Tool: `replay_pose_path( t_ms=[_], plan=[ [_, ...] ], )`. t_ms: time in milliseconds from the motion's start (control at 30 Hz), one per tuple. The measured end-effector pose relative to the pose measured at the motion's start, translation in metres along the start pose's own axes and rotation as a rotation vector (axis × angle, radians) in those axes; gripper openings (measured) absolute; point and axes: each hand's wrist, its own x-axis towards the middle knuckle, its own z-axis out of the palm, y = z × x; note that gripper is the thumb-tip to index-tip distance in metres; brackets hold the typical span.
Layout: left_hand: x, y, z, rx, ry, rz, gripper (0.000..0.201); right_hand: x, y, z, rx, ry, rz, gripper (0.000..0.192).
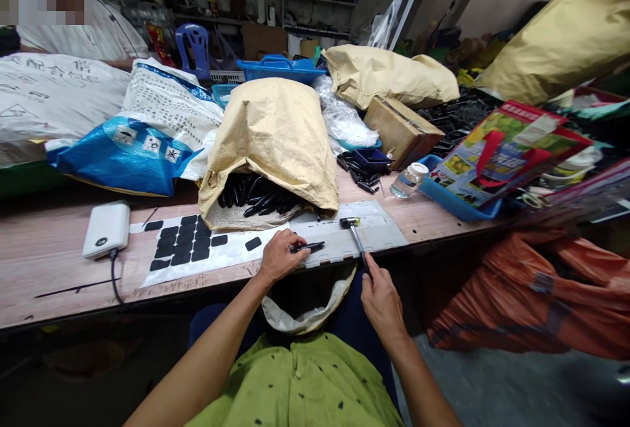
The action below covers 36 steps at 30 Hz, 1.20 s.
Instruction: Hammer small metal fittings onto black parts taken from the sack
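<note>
Between the fingers of my left hand (283,256) is a slim black pen-like piece (314,246), lying over the near edge of a grey board (374,227). My right hand (382,299) is wrapped round the dark handle of a small hammer (357,239). Its head, black with a yellow-green face, is over the board. Behind my hands a tan sack (280,125) lies with its mouth toward me, and many similar black pieces (260,196) show inside. An open pale bag (308,322) sits below the table edge, between my legs.
Black rounded patches (182,241) lie on a white sheet at left, beside a white power bank (105,229) with a cable. To the right stand a clear jar (409,180), a cardboard box (401,130) and a blue tray (462,207). A person (83,37) is at far left.
</note>
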Motion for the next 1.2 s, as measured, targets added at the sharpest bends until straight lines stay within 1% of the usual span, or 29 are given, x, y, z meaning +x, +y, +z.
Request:
replay_pose_path(
  t_ms=[100,200,367,467,567,633,700,767,833,900,1000,1100,1200],
  plan=[
    [0.0,-0.001,0.001,0.009,-0.014,-0.007,0.015,0.001,0.001,-0.001,-0.028,-0.035,-0.006,0.054],
    [0.0,-0.003,0.002,0.024,-0.028,0.008,0.02,0.001,0.0,-0.002,-0.069,-0.055,0.018,0.054],
    [0.001,-0.004,0.002,0.043,-0.035,0.045,0.02,-0.001,-0.004,-0.002,-0.114,-0.045,0.029,0.054],
    [-0.004,0.001,0.0,0.029,-0.035,0.081,0.018,-0.002,-0.004,-0.002,-0.116,-0.042,0.023,0.054],
    [-0.027,0.012,-0.004,-0.056,-0.094,0.156,0.019,-0.002,-0.004,-0.002,-0.116,-0.037,0.015,0.054],
    [-0.052,0.017,-0.005,-0.129,-0.189,0.196,0.022,-0.002,-0.003,-0.002,-0.114,-0.032,0.014,0.054],
    [-0.078,0.018,-0.002,-0.157,-0.279,0.2,0.025,-0.002,-0.003,-0.002,-0.116,-0.034,0.017,0.054],
    [-0.098,0.012,0.005,-0.114,-0.312,0.123,0.026,-0.002,-0.004,-0.002,-0.119,-0.038,0.02,0.054],
    [-0.108,0.002,0.014,-0.003,-0.313,-0.017,0.023,-0.002,-0.004,-0.002,-0.119,-0.036,0.019,0.054],
    [-0.109,-0.009,0.023,0.143,-0.331,-0.161,0.022,-0.002,-0.004,-0.001,-0.12,-0.028,0.014,0.054],
    [-0.1,-0.018,0.032,0.339,-0.407,-0.308,0.025,-0.002,-0.005,-0.002,-0.131,-0.019,0.012,0.054],
    [-0.09,-0.021,0.035,0.42,-0.457,-0.373,0.029,-0.002,-0.006,-0.002,-0.144,-0.028,0.02,0.054],
    [-0.089,-0.021,0.037,0.408,-0.459,-0.37,0.033,-0.002,-0.005,-0.002,-0.148,-0.029,0.019,0.054]
  ],
)
